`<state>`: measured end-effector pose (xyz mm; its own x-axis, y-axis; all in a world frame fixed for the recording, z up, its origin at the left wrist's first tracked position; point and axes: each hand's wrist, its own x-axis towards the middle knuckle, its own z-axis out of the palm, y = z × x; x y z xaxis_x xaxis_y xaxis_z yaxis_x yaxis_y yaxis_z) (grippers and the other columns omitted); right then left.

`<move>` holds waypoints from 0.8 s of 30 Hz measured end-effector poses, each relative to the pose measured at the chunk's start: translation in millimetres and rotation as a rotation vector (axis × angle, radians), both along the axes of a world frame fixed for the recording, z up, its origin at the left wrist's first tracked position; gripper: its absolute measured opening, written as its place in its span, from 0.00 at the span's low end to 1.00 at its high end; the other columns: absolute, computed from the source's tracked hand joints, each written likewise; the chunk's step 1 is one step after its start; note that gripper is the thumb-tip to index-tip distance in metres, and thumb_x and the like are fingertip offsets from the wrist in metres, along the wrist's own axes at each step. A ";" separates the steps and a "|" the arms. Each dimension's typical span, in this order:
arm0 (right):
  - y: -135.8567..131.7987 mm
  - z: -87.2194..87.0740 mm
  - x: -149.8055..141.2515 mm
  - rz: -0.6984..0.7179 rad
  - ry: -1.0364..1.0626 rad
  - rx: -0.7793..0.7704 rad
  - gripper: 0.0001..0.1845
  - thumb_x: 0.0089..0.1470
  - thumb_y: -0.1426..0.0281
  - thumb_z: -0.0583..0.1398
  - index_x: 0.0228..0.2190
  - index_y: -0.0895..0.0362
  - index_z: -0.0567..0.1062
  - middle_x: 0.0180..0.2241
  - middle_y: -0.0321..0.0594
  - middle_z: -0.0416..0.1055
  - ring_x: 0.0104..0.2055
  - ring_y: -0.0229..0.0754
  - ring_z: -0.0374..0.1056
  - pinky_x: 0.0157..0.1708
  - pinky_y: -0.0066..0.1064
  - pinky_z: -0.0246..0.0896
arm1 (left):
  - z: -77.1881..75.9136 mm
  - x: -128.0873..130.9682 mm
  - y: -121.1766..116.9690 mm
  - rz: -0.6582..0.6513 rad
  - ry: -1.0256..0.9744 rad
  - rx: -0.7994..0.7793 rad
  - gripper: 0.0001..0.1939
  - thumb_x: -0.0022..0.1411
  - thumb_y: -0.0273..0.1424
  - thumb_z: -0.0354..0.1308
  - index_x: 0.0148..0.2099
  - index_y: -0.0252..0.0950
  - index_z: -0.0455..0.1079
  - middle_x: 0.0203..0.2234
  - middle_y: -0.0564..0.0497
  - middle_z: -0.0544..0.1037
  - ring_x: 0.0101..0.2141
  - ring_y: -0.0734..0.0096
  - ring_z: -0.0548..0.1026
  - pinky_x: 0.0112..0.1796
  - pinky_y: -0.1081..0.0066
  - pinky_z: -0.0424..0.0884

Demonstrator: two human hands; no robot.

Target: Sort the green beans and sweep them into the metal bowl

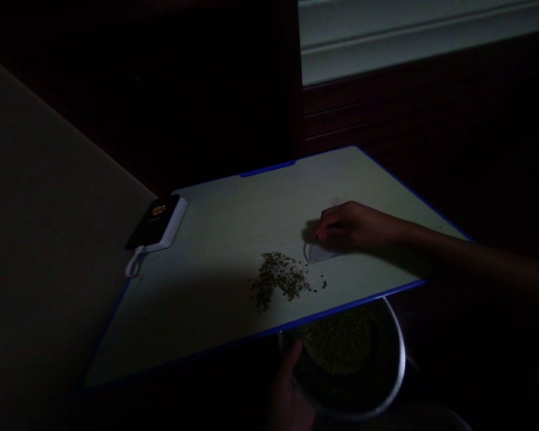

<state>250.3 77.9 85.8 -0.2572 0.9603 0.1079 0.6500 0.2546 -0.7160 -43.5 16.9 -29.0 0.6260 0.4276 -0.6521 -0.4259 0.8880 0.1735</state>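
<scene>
A loose pile of small green-brown seeds or beans [278, 278] lies on the pale, blue-edged tabletop [215, 221]. My right hand [348, 224] is closed just above the surface, to the right and behind the pile. What its curled fingers hold, if anything, is hidden. Beside it shows a fan-shaped print [318, 252] with fine markings. Below the near edge, my left hand [291, 389] grips the rim of a round metal pot [402, 359], thumb on the inner side. Small greenish grains [341, 341] cover the pot's bottom, and the tabletop hides its far part.
A white device with a dark top and a strap [166, 224] lies at the tabletop's left edge. A pale wall or panel [49, 239] rises on the left. Dark wooden panelling [363, 108] stands behind. The light is very dim.
</scene>
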 end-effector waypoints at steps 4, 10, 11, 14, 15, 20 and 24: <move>-12.2 -4.3 -0.8 -0.049 -0.006 -0.010 0.13 0.65 0.66 0.58 0.39 0.59 0.82 0.37 0.43 0.79 0.36 0.41 0.72 0.37 0.33 0.63 | 2.5 0.2 -2.7 0.076 0.150 -0.062 0.23 0.73 0.27 0.50 0.32 0.42 0.86 0.36 0.52 0.88 0.54 0.61 0.80 0.68 0.61 0.49; -41.1 9.8 -4.0 -0.150 0.007 -0.021 0.12 0.64 0.64 0.59 0.37 0.56 0.82 0.37 0.41 0.79 0.37 0.42 0.73 0.39 0.35 0.63 | 6.5 0.0 -4.0 0.130 0.093 -0.071 0.23 0.73 0.24 0.50 0.35 0.41 0.86 0.36 0.51 0.89 0.47 0.62 0.84 0.64 0.61 0.61; -45.1 11.3 -5.9 -0.138 0.004 -0.040 0.12 0.64 0.64 0.59 0.36 0.55 0.82 0.36 0.40 0.79 0.36 0.41 0.73 0.37 0.34 0.63 | 7.2 0.3 -3.7 0.140 0.092 -0.075 0.23 0.73 0.24 0.50 0.34 0.41 0.86 0.35 0.51 0.89 0.46 0.62 0.85 0.64 0.61 0.62; -53.0 9.2 -10.4 -0.113 -0.029 -0.033 0.13 0.65 0.65 0.58 0.34 0.56 0.82 0.34 0.39 0.78 0.33 0.40 0.72 0.35 0.33 0.63 | 6.2 -0.3 -3.0 0.147 0.097 -0.073 0.20 0.71 0.24 0.53 0.35 0.41 0.86 0.35 0.51 0.89 0.45 0.62 0.85 0.63 0.62 0.63; -54.2 6.8 -10.5 -0.131 -0.045 -0.007 0.13 0.65 0.65 0.58 0.35 0.56 0.81 0.33 0.39 0.78 0.33 0.40 0.72 0.35 0.33 0.63 | 5.1 -1.1 -3.0 0.147 0.102 -0.064 0.19 0.70 0.24 0.53 0.36 0.41 0.86 0.36 0.51 0.89 0.45 0.62 0.85 0.63 0.62 0.64; -54.1 -2.8 -3.5 -0.255 -0.055 0.078 0.13 0.64 0.65 0.59 0.38 0.57 0.82 0.36 0.43 0.79 0.36 0.43 0.74 0.38 0.35 0.65 | 6.4 -4.2 -4.2 0.157 0.137 -0.062 0.19 0.69 0.22 0.54 0.35 0.42 0.86 0.35 0.54 0.89 0.38 0.66 0.87 0.60 0.64 0.68; -51.4 -0.2 -3.7 -0.294 -0.020 0.089 0.13 0.64 0.64 0.59 0.38 0.57 0.82 0.35 0.43 0.79 0.36 0.44 0.74 0.37 0.36 0.65 | 15.8 -2.8 -4.0 0.146 0.231 -0.111 0.22 0.71 0.21 0.51 0.33 0.39 0.85 0.34 0.52 0.89 0.39 0.65 0.86 0.58 0.66 0.71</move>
<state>246.6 26.5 85.6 0.0274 0.9810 0.1923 0.7187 0.1144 -0.6858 -46.4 12.8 -13.1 0.3928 0.4200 -0.8181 -0.5111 0.8393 0.1855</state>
